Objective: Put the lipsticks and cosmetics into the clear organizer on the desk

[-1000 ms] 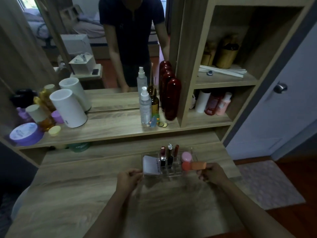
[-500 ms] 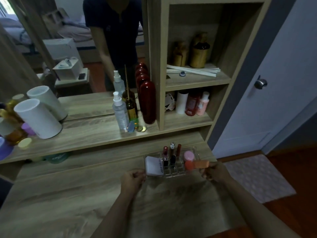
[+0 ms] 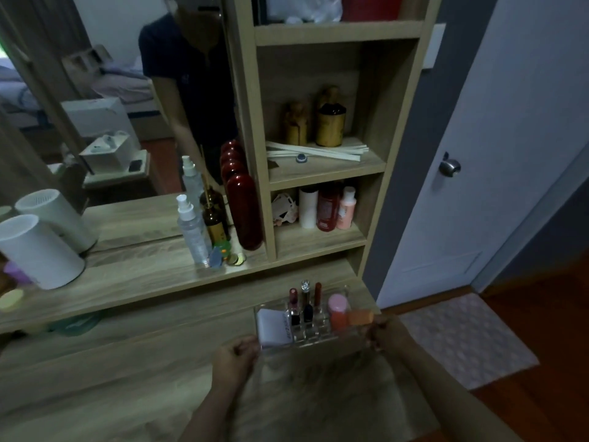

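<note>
I see the left hand [image 3: 236, 355] and right hand [image 3: 387, 331] grasping the ends of the clear plastic organizer [image 3: 306, 336], holding slim lipsticks [image 3: 294, 306], near the woodgrain desk's [image 3: 95, 378] far right corner.

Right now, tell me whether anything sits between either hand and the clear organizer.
Nothing visible does. The left hand is at the clear organizer's left end and the right hand at its right end; whether they actually touch it is unclear.
</note>
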A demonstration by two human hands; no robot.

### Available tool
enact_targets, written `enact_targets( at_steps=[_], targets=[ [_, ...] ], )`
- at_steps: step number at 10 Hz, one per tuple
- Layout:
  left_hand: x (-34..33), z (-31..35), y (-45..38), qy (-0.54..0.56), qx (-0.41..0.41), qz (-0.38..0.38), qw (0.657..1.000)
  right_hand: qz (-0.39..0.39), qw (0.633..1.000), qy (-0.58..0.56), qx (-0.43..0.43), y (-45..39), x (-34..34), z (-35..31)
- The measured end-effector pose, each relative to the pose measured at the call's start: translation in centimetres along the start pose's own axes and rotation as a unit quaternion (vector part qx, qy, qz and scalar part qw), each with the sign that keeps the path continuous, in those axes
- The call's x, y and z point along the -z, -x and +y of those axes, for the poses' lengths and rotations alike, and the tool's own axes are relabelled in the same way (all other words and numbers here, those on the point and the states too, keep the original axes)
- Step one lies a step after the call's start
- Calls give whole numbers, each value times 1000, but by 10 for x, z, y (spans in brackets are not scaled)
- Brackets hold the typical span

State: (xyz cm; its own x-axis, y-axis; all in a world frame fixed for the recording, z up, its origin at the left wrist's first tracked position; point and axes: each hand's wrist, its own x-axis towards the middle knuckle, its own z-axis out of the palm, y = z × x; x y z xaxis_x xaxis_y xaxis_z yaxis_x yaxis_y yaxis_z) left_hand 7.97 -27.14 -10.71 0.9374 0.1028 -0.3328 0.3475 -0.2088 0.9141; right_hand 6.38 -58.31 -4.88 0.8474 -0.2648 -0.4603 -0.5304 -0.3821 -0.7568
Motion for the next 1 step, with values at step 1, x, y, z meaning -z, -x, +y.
enact_targets(
  at_steps=[1],
  targets=[
    [5, -2, 10, -27, -24, 38, 999, -14, 1000, 13, 9, 10, 4, 4]
  ],
)
